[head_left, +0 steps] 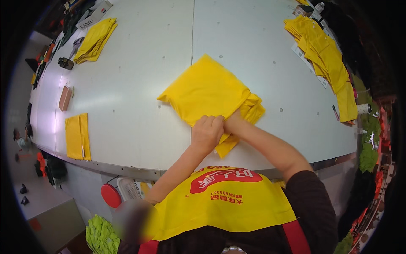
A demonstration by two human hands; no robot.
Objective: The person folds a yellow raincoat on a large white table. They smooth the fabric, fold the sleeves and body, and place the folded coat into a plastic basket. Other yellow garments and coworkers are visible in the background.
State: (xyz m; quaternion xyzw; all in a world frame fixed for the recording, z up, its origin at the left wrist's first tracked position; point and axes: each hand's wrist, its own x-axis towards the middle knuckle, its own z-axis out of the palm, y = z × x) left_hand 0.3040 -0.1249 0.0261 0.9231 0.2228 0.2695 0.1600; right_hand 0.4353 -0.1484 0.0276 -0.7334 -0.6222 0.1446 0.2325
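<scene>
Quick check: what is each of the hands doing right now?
Left hand: closed, gripping the folded yellow fabric bag.
Right hand: mostly hidden under the fabric; cannot tell.

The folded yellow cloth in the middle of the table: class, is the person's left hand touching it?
Touching. The head view shows the left hand pressed knuckles-up on the near edge of the folded yellow cloth, with no table visible between them.
</scene>
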